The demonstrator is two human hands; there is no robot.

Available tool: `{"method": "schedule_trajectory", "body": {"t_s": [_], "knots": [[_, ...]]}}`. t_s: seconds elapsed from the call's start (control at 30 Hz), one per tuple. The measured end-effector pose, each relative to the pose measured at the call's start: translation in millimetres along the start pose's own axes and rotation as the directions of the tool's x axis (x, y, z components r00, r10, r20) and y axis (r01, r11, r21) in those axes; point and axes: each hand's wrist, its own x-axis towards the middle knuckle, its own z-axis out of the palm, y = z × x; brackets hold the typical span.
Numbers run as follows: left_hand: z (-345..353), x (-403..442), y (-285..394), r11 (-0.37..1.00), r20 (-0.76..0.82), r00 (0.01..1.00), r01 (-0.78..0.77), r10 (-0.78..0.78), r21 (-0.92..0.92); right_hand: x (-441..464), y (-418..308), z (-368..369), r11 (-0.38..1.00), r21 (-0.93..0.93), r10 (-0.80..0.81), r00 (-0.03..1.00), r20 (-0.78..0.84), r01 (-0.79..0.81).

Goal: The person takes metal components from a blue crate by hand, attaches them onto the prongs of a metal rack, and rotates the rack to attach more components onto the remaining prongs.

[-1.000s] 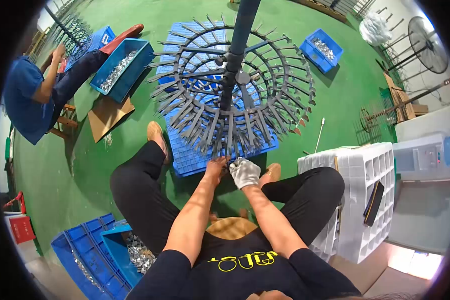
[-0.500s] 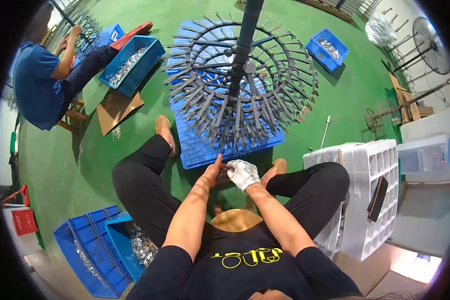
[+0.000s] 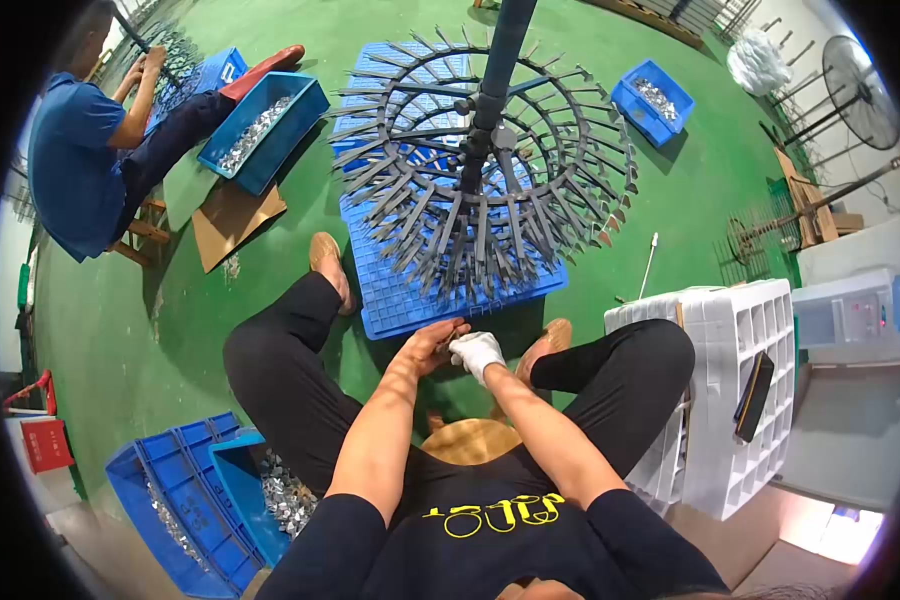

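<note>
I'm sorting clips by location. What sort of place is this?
Probably a factory workshop: a large pronged metal rack stands over a blue pallet, a bin holds many small metal parts, and another person sits working near what looks like a similar rack.

Factory Workshop

I sit in a workshop — green floor (image 3: 95, 330), plastic crates (image 3: 290, 141) of small metal pieces (image 3: 255, 133), a blue pallet (image 3: 390, 285) beneath a round rack (image 3: 478, 140) bristling with prongs (image 3: 482, 235). A co-worker (image 3: 80, 170) sits by a similar rack (image 3: 177, 65) — and a caged fan (image 3: 860, 92) stands to my right.
</note>
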Motion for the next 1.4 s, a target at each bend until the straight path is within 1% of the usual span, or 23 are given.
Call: {"method": "schedule_trajectory", "body": {"t_s": [0.1, 0.13, 0.17, 0.2, 0.23, 0.27, 0.3, 0.33, 0.4, 0.43, 0.47, 0.5, 0.57, 0.63, 0.7, 0.73, 0.83, 0.87, 1.1, 1.17, 1.23, 1.4], "knots": [[3.9, 1.1, 2.7, 0.998, -0.051, 0.996, 0.065, -0.066, -0.020, -0.5, -1.6, -1.2, 0.994, -0.095, -0.054, 0.995, -0.083, 0.047], [1.7, 3.2, 3.8, 0.997, -0.079, 0.994, 0.070, -0.071, -0.012, 3.9, -0.9, -1.0, 0.980, -0.174, -0.106, 0.992, -0.073, 0.092], [-1.8, 4.8, 6.2, 0.997, -0.107, 0.991, 0.076, -0.076, -0.005, 5.0, 1.9, 0.5, 0.950, -0.266, -0.220, 0.957, -0.190, 0.166], [-5.8, 7.5, 6.0, 0.997, -0.136, 0.987, 0.083, -0.082, 0.002, 2.5, 1.9, 2.8, 0.905, -0.364, -0.337, 0.895, -0.291, 0.222], [-3.8, 7.4, 8.0, 0.999, -0.152, 0.988, 0.045, -0.042, 0.016, -5.5, -3.4, 2.8, 0.848, -0.463, -0.451, 0.811, -0.373, 0.259], [-2.2, 8.2, 11.7, 1.000, -0.167, 0.986, 0.008, -0.003, 0.030, -12.0, -9.0, -1.6, 0.865, -0.445, -0.403, 0.848, -0.343, 0.231], [0.2, 8.8, 16.5, 0.999, -0.182, 0.983, -0.029, 0.037, 0.046, -15.9, -13.7, -4.1, 0.856, -0.465, -0.403, 0.853, -0.330, 0.225], [4.9, 11.7, 20.7, 0.993, -0.153, 0.983, -0.092, 0.102, 0.073, -19.0, -18.9, -5.9, 0.846, -0.485, -0.405, 0.858, -0.317, 0.220], [9.6, 15.1, 24.9, 0.991, -0.165, 0.982, -0.072, 0.090, 0.110, -24.5, -27.3, -7.2, 0.833, -0.512, -0.400, 0.867, -0.296, 0.210], [11.7, 14.7, 25.9, 0.990, -0.170, 0.982, -0.062, 0.083, 0.126, -20.4, -21.9, -5.2, 0.850, -0.470, -0.406, 0.866, -0.293, 0.239], [6.9, 17.2, 25.0, 0.982, -0.163, 0.984, -0.041, 0.072, 0.186, -15.2, -15.5, -2.8, 0.863, -0.429, -0.413, 0.864, -0.289, 0.269], [9.3, 13.9, 25.6, 0.988, -0.188, 0.982, -0.007, 0.037, 0.157, -13.6, -14.5, -2.1, 0.873, -0.387, -0.421, 0.862, -0.284, 0.298], [12.3, 5.6, 26.0, 0.993, -0.236, 0.971, 0.062, -0.038, 0.097, -10.0, -11.5, -0.1, 0.862, -0.379, -0.452, 0.849, -0.274, 0.337], [5.9, 8.2, 20.7, 0.994, -0.218, 0.976, 0.040, -0.017, 0.101, -12.7, -12.9, 1.5, 0.853, -0.368, -0.479, 0.837, -0.265, 0.371], [4.5, 9.4, 18.7, 0.993, -0.180, 0.983, -0.009, 0.031, 0.121, -15.2, -17.6, 1.7, 0.844, -0.455, -0.440, 0.852, -0.285, 0.283], [7.9, 11.8, 19.7, 0.990, -0.268, 0.962, -0.022, 0.059, 0.140, -17.1, -20.8, 0.7, 0.835, -0.497, -0.421, 0.857, -0.298, 0.237], [11.6, 17.4, 28.7, 0.967, -0.274, 0.950, -0.083, 0.150, 0.240, -18.0, -20.8, 0.3, 0.797, -0.543, -0.496, 0.798, -0.342, 0.264], [11.6, 18.3, 31.6, 0.976, -0.237, 0.959, -0.110, 0.153, 0.186, -17.6, -20.4, 0.1, 0.782, -0.563, -0.513, 0.790, -0.336, 0.268], [15.5, 32.8, 34.2, 0.975, -0.374, 0.914, -0.087, 0.159, 0.203, -11.0, -20.0, -4.9, 0.677, -0.675, -0.601, 0.750, -0.277, 0.293], [16.5, 34.9, 34.4, 0.977, -0.400, 0.900, -0.101, 0.170, 0.188, -8.0, -21.8, -6.7, 0.645, -0.709, -0.609, 0.751, -0.253, 0.285], [16.3, 35.9, 34.4, 0.980, -0.391, 0.906, -0.102, 0.163, 0.170, -5.0, -23.7, -8.2, 0.616, -0.741, -0.610, 0.758, -0.233, 0.267], [7.9, 43.0, 31.2, 0.985, -0.396, 0.907, -0.095, 0.146, 0.146, -4.0, -26.3, -11.5, 0.612, -0.740, -0.605, 0.768, -0.211, 0.279]]}}
